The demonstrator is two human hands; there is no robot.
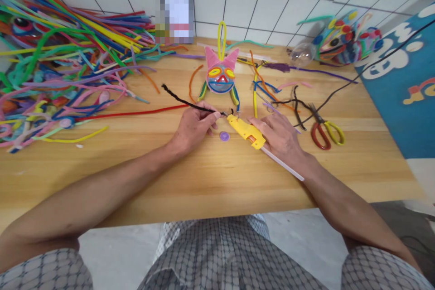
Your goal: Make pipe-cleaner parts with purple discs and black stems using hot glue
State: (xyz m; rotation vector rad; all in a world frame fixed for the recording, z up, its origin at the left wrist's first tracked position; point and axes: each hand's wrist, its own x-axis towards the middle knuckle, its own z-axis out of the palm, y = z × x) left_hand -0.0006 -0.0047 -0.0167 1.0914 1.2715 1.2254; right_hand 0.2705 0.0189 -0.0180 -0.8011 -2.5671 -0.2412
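My left hand (198, 126) pinches a black pipe cleaner (181, 99) between thumb and fingers, its long end pointing up and left. My right hand (280, 135) is wrapped round a yellow hot glue gun (246, 130), with a clear glue stick (284, 164) poking out of its back. The gun's nozzle meets or nearly meets the pipe cleaner's near end; I cannot tell if they touch. Just below lies a small purple coil (224, 136). Beyond my hands sits a mask-like figure (221, 77) with pink ears, a blue-and-yellow face and a yellow loop on top.
A big heap of coloured pipe cleaners (98, 50) covers the left side. Scissors (324, 132) with red and yellow handles lie right of my right hand, near loose black pieces (299, 111). A clear dome (302, 55) and a colourful fish-like craft (340, 43) stand at the back right.
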